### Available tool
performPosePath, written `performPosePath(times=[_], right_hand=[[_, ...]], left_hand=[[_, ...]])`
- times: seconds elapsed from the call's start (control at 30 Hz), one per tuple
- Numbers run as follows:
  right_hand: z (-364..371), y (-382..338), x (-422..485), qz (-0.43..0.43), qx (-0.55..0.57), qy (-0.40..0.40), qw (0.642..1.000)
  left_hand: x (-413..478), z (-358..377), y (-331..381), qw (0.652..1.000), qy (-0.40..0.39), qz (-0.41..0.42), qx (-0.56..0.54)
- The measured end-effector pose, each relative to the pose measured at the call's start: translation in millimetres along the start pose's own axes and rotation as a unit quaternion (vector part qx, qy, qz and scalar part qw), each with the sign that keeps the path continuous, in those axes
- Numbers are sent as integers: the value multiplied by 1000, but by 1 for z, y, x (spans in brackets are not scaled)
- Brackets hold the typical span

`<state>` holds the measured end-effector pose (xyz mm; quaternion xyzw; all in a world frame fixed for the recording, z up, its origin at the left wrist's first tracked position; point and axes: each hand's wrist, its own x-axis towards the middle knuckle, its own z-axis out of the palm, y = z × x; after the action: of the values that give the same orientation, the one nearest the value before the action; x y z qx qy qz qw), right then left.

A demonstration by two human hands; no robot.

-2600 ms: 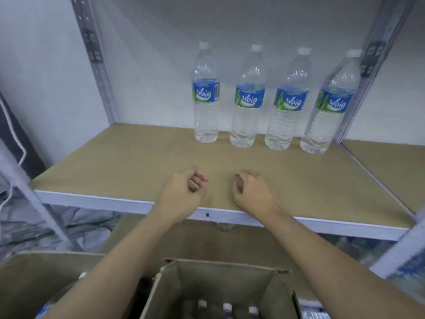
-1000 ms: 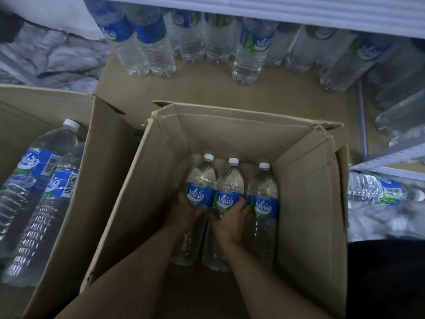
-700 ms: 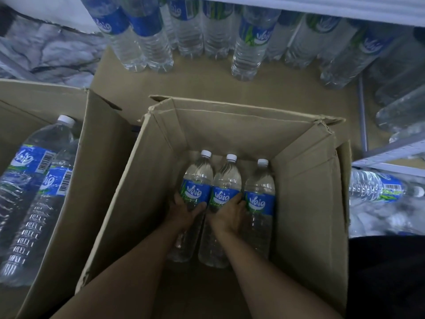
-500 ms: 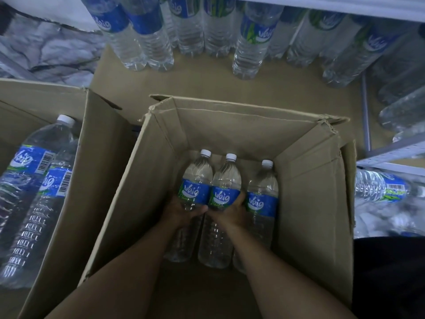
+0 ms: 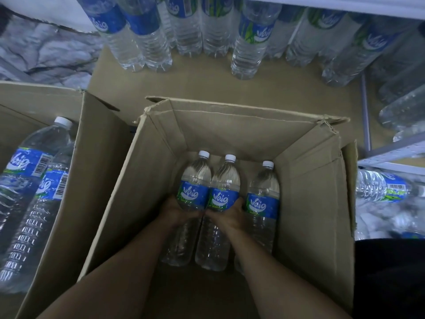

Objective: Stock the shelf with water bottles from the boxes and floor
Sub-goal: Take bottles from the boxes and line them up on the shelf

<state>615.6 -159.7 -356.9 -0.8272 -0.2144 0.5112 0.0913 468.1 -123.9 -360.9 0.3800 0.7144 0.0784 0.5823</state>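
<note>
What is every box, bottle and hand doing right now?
Middle box: open, three bottles inside.
Left bottle: upright, gripped by left hand.
Middle bottle: upright, gripped by right hand.
Right bottle: upright, untouched.
Left box: open, two bottles lying inside.
Shelf bottles: standing, capped ends out of view.
</note>
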Motion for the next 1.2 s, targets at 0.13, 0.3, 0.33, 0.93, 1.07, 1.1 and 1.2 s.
performPosePath(times=[0.13, 0.3, 0.33, 0.93, 1.07, 1.1, 1.2], right_hand=[[-3, 4, -9, -1, -2, 33, 999], [-17, 7, -31, -38, 38, 49, 997], [-23, 6, -37, -48, 39, 46, 997], [-134, -66, -205, -387, 179, 82, 901], [-171, -106, -250, -459, 182, 84, 866], [-180, -117, -260, -475, 183, 90, 856], [-204, -154, -285, -518, 173, 109, 831]], left_hand=[[-16, 4, 8, 989, 69, -24, 131], [-48, -6, 17, 974, 97, 33, 202], [-57, -8, 21, 973, 106, 41, 203], [-226, -74, 120, 900, 227, 368, -56], [-257, -98, 164, 857, 277, 425, -90], [-267, -103, 179, 844, 288, 440, -102], [-287, -122, 218, 814, 306, 479, -123]])
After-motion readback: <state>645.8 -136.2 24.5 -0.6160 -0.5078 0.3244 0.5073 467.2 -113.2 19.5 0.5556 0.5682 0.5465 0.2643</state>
